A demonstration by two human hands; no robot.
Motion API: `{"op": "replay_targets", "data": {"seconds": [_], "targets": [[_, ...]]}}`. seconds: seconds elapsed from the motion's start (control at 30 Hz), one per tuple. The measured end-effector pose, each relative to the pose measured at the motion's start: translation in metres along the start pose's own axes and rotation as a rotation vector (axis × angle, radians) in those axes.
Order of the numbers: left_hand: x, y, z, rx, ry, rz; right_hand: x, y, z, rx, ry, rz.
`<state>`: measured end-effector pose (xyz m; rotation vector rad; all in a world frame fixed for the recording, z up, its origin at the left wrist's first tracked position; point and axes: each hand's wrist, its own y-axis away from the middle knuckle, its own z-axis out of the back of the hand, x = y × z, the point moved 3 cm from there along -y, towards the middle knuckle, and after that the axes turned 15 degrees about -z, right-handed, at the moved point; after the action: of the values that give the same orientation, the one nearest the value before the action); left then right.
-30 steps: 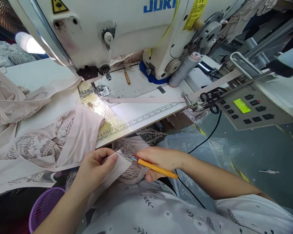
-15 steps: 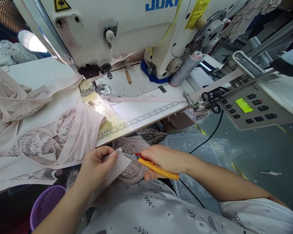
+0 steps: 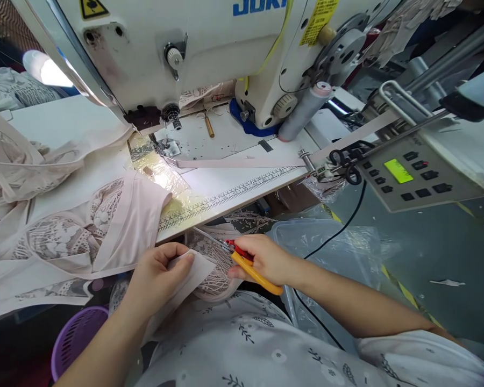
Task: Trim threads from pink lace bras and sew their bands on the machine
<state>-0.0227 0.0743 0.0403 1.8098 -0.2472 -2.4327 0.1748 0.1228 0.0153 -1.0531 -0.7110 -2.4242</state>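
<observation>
My left hand [image 3: 159, 277] pinches the pale pink band of a lace bra [image 3: 218, 271] between thumb and fingers, just below the table's front edge. The rest of that bra hangs over my lap, with one lace cup showing. In my right hand [image 3: 262, 258] is a pair of scissors [image 3: 260, 275] with orange and red handles. Their blades point up and left, apart from the pinched band and above the lace cup. Left of my hands, another pale pink lace bra [image 3: 60, 234] lies on the table.
A white sewing machine [image 3: 210, 48] stands behind my hands on a table [image 3: 242, 191] with a printed ruler. A pink elastic strip [image 3: 242, 163] runs from the right-hand feeder to the needle area. A control box [image 3: 419, 172] is at right, a purple basket [image 3: 78, 333] below left.
The scissors have come away from the band's edge; their blades now point higher, towards the table edge. My right hand has shifted slightly. My left hand keeps its pinch.
</observation>
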Motion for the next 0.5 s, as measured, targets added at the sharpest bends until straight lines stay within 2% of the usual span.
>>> {"op": "replay_targets", "data": {"seconds": [0.1, 0.23, 0.3, 0.4, 0.47, 0.5], "targets": [[0.003, -0.001, 0.001, 0.002, -0.065, -0.068, 0.014, 0.001, -0.001, -0.115, -0.107, 0.059], [0.004, -0.001, -0.003, 0.025, -0.191, -0.227, 0.028, -0.004, -0.016, -0.142, -0.113, 0.127], [0.000, 0.006, -0.008, -0.025, -0.324, -0.440, 0.031, -0.003, -0.019, -0.156, -0.095, 0.171], [-0.002, 0.030, -0.019, -0.114, -0.679, -0.836, 0.034, 0.006, -0.012, -0.210, -0.154, 0.206], [0.008, 0.049, -0.024, -0.118, -0.904, -0.937, 0.032, 0.016, 0.000, -0.256, -0.218, 0.180], [0.015, 0.059, -0.022, -0.132, -0.986, -0.913, 0.030, 0.022, 0.007, -0.282, -0.237, 0.153]]}}
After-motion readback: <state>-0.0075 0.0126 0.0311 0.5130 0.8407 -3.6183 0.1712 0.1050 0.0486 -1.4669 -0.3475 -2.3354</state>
